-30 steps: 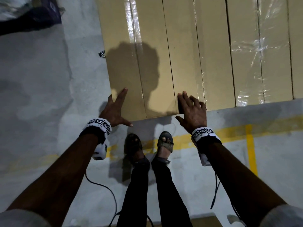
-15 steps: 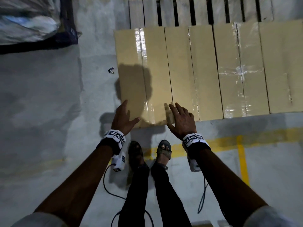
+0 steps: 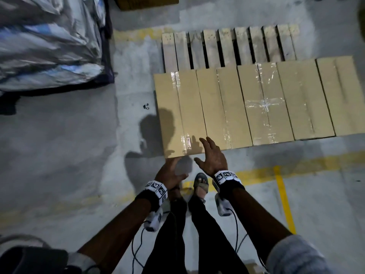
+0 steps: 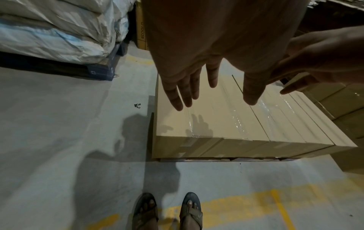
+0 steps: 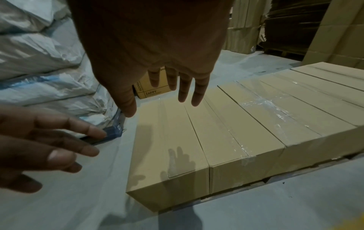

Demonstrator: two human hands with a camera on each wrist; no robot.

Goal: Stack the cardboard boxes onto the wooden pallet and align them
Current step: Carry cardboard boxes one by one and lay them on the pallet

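Observation:
A row of long brown cardboard boxes (image 3: 217,107) lies side by side across the near half of the wooden pallet (image 3: 227,48), whose bare slats show behind them. The leftmost box (image 4: 212,121) (image 5: 173,140) overhangs the pallet's left end a little. My left hand (image 3: 170,169) hovers open just in front of this box's near edge, holding nothing. My right hand (image 3: 209,153) is open with spread fingers above the same box's near right corner, and it touches nothing. In the wrist views, the left hand (image 4: 183,93) and the right hand (image 5: 187,88) cast finger shadows on the box top.
Plastic-wrapped sacks (image 3: 49,46) on a dark pallet stand at the left. A small metal scrap (image 3: 146,106) lies on the concrete floor beside the boxes. Yellow floor lines (image 3: 282,194) run under my sandalled feet (image 3: 200,184). More cartons (image 5: 295,23) are stacked at the back.
Both hands rested on the leftmost box's near edge before. They have lifted off and drawn back toward me. My view has pulled back, so more of the pallet shows.

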